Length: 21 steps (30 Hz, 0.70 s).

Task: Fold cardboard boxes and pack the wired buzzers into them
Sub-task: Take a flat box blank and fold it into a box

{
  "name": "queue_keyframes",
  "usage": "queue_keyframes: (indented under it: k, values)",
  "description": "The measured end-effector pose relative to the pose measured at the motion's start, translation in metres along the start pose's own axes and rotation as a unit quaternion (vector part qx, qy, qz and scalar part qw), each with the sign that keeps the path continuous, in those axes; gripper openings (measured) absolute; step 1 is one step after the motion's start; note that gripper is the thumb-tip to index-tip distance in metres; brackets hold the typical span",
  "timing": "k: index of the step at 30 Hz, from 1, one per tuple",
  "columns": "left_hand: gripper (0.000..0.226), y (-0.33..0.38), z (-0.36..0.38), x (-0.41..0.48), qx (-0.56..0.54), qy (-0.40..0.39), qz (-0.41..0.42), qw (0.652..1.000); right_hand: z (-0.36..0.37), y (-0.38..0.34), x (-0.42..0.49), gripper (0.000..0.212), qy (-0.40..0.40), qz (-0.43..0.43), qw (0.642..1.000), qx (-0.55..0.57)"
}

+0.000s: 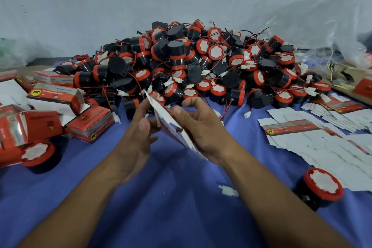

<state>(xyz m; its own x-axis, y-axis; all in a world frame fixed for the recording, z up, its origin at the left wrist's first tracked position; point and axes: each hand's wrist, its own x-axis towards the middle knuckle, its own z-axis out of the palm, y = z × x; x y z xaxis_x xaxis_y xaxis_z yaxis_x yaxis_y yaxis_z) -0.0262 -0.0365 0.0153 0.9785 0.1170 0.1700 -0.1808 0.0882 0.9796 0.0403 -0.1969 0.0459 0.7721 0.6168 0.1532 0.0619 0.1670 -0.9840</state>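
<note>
In the head view, a flat cardboard box (161,109) stands tilted on edge at the centre of the frame, held above the blue surface (181,203) with its white side showing. The left hand (138,127) has its grip clamped on the box's left edge, with the thumb toward the camera and the fingers curled behind. The right hand (201,127) pinches the same box from the right. Its thumb presses the white face and its forefinger is lifted above the top edge.

Behind the hands, a big heap of buzzers (193,62) fills the upper middle of the frame, black and red with thin wires and white plugs. At the left of the frame lie folded red boxes (88,125), some with open flaps. Just beside them, at lower left, lies one loose buzzer (37,153). At the right, a spread of unfolded box sheets (314,139) lies on the surface, with another single buzzer (322,185) at its near edge. A small white plug (228,190) lies on the cloth between the forearms. A crumpled plastic bag (322,16) sits at upper right.
</note>
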Motion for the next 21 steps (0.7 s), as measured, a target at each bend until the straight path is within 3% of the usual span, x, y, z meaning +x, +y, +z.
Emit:
queue_keyframes:
  k: [4, 7, 10, 13, 15, 18, 21]
  values:
    - [0.121, 0.001, 0.005, -0.005, -0.027, 0.015, -0.025, 0.999, 0.000, -0.003, 0.001, 0.028, 0.078, -0.062, 0.993, -0.063]
    - [0.123, 0.009, 0.005, -0.009, -0.069, 0.007, -0.031, 0.997, 0.007, -0.002, -0.001, 0.041, 0.072, -0.094, 0.988, -0.099]
    - [0.082, 0.012, 0.003, -0.005, -0.071, 0.030, -0.028, 0.997, 0.004, -0.003, 0.000, 0.053, 0.029, -0.090, 0.993, -0.073]
    - [0.045, 0.006, 0.001, -0.001, -0.077, 0.071, -0.026, 0.994, -0.006, -0.003, -0.001, 0.071, -0.085, -0.033, 0.996, -0.006]
    - [0.035, 0.003, 0.001, 0.000, -0.078, 0.095, -0.036, 0.992, -0.012, 0.000, -0.002, 0.055, -0.137, 0.001, 0.990, 0.027]
    - [0.037, -0.003, -0.003, 0.001, -0.055, 0.114, -0.006, 0.992, -0.011, -0.001, -0.001, 0.035, -0.083, 0.017, 0.994, 0.062]
    - [0.053, -0.007, -0.006, 0.000, -0.065, 0.074, 0.018, 0.995, -0.012, -0.001, 0.002, 0.028, -0.042, 0.019, 0.987, 0.151]
